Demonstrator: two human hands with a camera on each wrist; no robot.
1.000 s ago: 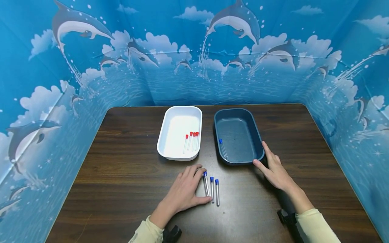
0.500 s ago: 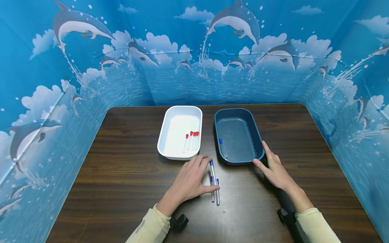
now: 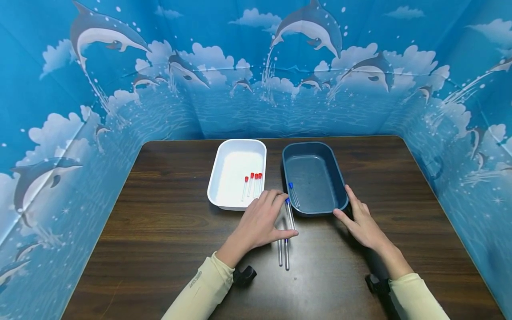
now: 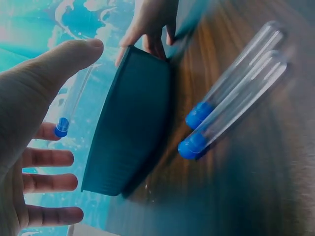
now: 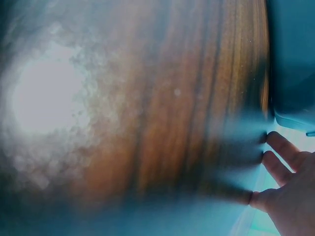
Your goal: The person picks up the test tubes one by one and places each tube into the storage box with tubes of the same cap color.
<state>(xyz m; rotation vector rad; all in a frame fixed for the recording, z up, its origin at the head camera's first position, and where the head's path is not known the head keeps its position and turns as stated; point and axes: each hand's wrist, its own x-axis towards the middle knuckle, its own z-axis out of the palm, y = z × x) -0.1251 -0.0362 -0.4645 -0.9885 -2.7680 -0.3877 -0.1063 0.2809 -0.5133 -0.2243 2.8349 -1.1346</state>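
Note:
My left hand (image 3: 260,222) pinches a blue-capped test tube (image 3: 290,217) between thumb and index finger, its other fingers held out straight. In the left wrist view that tube's blue cap (image 4: 61,127) sits by the index fingertip. Beneath the hand, two more blue-capped test tubes (image 4: 241,103) lie side by side on the table. My right hand (image 3: 365,226) touches the near right corner of the dark blue tray (image 3: 342,182), thumb on the near rim and fingers along the right side. Inside that tray, at its left wall, lies a blue-capped tube (image 3: 294,195).
A white tray (image 3: 218,178) stands left of the dark blue one, with several red-capped test tubes (image 3: 251,184) in it. The brown wooden table (image 3: 160,222) is bordered by a blue dolphin-print curtain (image 3: 224,111) at the back and sides.
My left hand has lifted a blue-capped tube from beside the other two and carried it forward and right, toward the dark blue tray. The right hand has stayed at the tray's corner.

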